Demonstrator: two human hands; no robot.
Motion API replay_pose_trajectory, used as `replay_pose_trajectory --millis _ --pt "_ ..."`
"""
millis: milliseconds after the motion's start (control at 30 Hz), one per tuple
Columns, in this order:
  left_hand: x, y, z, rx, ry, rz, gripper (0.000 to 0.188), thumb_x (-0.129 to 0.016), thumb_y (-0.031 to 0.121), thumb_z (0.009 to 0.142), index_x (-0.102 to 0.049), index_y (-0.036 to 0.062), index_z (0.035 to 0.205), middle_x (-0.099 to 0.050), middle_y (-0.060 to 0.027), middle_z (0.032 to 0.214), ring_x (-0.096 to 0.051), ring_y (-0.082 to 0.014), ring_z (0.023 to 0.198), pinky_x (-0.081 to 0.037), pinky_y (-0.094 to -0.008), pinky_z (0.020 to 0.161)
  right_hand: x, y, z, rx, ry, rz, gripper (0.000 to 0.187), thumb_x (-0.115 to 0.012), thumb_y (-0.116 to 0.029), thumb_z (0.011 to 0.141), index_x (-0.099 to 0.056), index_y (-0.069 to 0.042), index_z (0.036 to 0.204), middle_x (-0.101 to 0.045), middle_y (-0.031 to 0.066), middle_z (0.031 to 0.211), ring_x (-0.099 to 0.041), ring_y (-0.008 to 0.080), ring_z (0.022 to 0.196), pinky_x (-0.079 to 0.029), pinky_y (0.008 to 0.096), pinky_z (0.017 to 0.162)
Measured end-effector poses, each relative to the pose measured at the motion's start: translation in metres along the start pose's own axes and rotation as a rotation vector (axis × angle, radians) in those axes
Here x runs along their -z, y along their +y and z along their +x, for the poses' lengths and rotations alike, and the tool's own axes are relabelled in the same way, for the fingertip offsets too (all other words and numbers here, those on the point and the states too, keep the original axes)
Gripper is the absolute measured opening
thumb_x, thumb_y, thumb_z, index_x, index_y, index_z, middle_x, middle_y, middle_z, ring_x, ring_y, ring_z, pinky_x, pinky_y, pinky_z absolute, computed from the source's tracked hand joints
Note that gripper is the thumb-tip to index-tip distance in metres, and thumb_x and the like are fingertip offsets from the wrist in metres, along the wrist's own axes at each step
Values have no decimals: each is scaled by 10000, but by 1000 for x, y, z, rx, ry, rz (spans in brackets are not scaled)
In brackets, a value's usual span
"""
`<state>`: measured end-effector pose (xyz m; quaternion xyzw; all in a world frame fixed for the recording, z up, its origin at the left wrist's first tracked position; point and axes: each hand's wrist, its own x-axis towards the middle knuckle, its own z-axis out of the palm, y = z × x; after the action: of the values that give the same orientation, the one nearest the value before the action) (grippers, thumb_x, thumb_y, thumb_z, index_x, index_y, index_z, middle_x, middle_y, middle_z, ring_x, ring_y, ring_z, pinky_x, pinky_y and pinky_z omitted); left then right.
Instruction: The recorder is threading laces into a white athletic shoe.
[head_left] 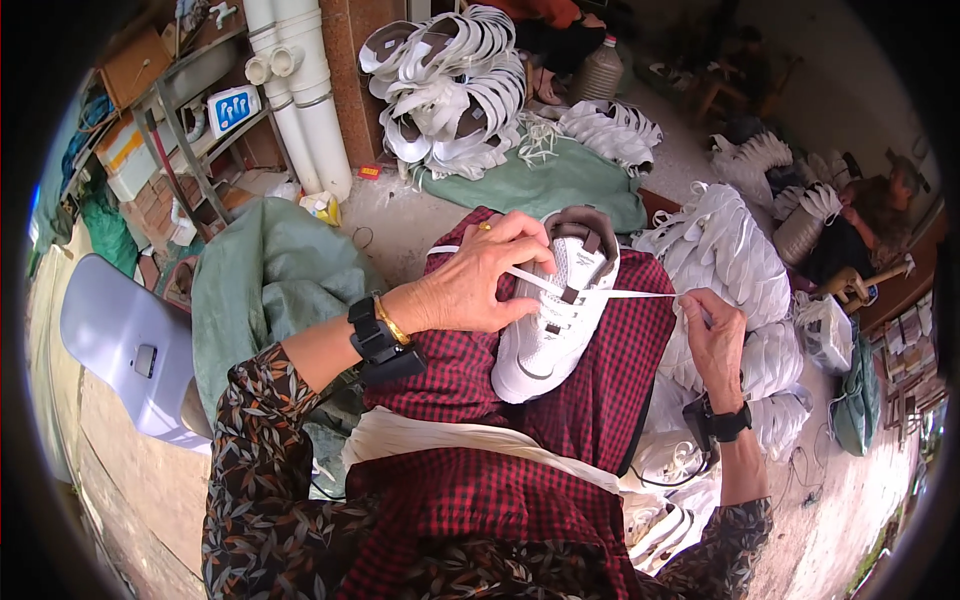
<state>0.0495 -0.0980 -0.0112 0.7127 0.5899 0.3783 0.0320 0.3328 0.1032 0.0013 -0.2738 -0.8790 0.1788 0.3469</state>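
Observation:
A white sneaker [545,345] with a dark grey collar lies on my lap, over a red and black checked apron [625,370], its toe pointing toward me. My left hand [485,275] grips the shoe from its left side, the thumb and fingers closing at the lacing with a strip of white lace between them. Off to the right, my right hand [712,330] pinches the end of the white shoelace [640,294], which is pulled straight and taut from the eyelets. Black bands are on both wrists.
Stacked white shoe uppers [450,90] stand ahead, and more white piles [725,250] lie close on my right. A green sack [270,290] and a lavender plastic chair [130,350] are at my left. Another person [545,30] sits far ahead; one more [860,225] is at the right.

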Motion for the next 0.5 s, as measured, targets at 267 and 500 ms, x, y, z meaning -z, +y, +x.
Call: replay_pose_trajectory --millis 267,500 --pt "4 -4 9 29 35 -61 391 -759 78 817 -581 42 1163 -508 -111 1265 -580 -279 1113 -565 -363 878 1 9 2 -73 -232 105 214 -677 -176 971 -693 31 1026 -683 99 764 -607 166 641 -494 301 621" --pt "-1 13 -4 159 21 13 237 -749 159 865 -591 11 960 -619 -140 854 -650 -302 766 -524 -418 652 -28 -46 12 185 -209 51 320 -767 -162 863 -648 2 1111 -674 119 917 -607 253 800 -511 372 677"
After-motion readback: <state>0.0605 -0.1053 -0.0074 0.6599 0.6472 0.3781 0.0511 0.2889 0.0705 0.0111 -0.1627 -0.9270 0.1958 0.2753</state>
